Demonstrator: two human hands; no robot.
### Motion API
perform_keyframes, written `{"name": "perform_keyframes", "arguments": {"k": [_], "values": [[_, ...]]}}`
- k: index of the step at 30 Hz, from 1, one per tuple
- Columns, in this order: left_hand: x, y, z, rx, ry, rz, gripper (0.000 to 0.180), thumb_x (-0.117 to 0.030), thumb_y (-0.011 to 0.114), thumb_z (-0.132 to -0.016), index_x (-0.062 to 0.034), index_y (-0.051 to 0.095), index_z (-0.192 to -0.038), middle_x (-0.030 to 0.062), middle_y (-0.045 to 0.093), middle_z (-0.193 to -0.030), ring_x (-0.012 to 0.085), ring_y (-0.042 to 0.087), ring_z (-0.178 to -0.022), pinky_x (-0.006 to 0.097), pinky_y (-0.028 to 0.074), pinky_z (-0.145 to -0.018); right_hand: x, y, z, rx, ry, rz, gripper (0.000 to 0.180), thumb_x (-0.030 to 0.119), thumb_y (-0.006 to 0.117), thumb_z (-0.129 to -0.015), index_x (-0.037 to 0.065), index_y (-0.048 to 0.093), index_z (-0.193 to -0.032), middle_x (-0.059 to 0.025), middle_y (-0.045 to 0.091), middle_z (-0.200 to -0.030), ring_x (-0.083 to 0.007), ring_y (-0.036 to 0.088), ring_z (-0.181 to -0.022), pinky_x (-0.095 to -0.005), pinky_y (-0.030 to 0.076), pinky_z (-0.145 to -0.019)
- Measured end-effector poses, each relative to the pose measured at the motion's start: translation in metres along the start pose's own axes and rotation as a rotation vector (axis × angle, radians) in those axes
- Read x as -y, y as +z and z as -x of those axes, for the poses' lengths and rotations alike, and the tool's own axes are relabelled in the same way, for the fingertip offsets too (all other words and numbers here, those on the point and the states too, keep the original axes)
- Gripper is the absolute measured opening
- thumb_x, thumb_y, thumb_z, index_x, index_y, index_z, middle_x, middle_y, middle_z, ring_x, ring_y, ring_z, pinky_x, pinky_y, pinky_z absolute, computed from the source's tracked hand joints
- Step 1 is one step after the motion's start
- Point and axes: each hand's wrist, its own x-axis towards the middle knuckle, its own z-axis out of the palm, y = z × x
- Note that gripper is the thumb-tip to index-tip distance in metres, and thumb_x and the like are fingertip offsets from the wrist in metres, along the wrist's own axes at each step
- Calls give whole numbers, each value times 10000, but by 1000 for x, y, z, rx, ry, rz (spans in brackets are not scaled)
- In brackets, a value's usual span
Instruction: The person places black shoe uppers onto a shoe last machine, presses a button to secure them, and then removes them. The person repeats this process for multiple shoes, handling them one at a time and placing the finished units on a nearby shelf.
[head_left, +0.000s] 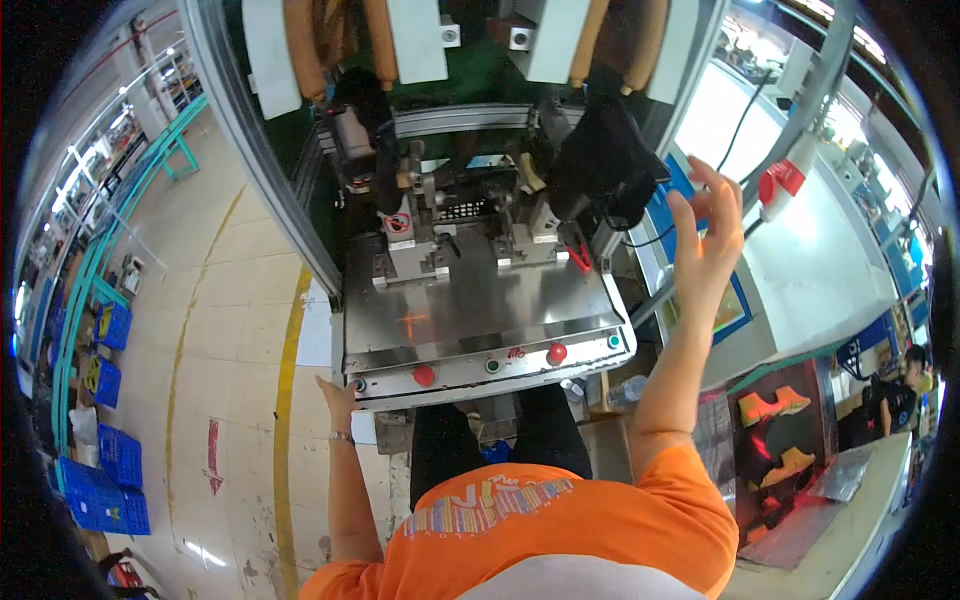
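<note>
My left hand [338, 398] is at the left end of the machine's front panel [455, 378], its thumb by a dark push button [361, 385]. Its fingers are apart and it holds nothing I can see. Raised at the machine's right side is my right hand [712, 228], empty, with fingers spread and partly bent. Close to it, a black piece shaped like a shoe upper [608, 165] sits over the right station. Another dark piece [362, 110] covers part of the left station. Metal clamp blocks [412, 258] stand on the steel bed [470, 300].
Red buttons [424, 375] and green ones line the panel. A metal post [265, 150] rises at left. On the right are a white cabinet [810, 290], a hanging red-and-white plug [782, 183] and orange shoes [772, 405] on a rack. Blue crates [105, 495] stand along the left aisle.
</note>
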Motion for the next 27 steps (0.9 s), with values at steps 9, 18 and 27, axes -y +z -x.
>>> {"name": "perform_keyframes", "arguments": {"k": [9, 18, 27], "values": [[-93, -10, 40, -5, 23, -73, 885, -47, 702, -618, 0, 190, -1339, 246, 338, -1309, 374, 319, -1228, 411, 302, -1004, -51, -1, -17, 65, -425, 136, 245, -27, 619, -623, 72, 656, -844, -65, 567, -824, -210, 550, -749, -310, 408, -676], [-390, -52, 250, 639, 890, 845, 719, -177, 748, -654, 17, 384, -1243, 225, 367, -1301, 313, 359, -1211, 393, 258, -1011, 15, -71, 35, 131, -447, 255, 214, 76, 613, -598, 80, 605, -812, -56, 548, -841, -239, 541, -820, -355, 407, -720], [-400, 40, 339, 1374, -77, 1227, 532, -27, 604, -765, -32, 365, -1241, 65, 454, -1177, 182, 467, -1061, 326, 381, -924, -15, -182, 112, 242, 244, 483, 573, 315, 686, -703, 3, 473, -1133, -117, 535, -1014, -254, 529, -947, -354, 390, -851]]}}
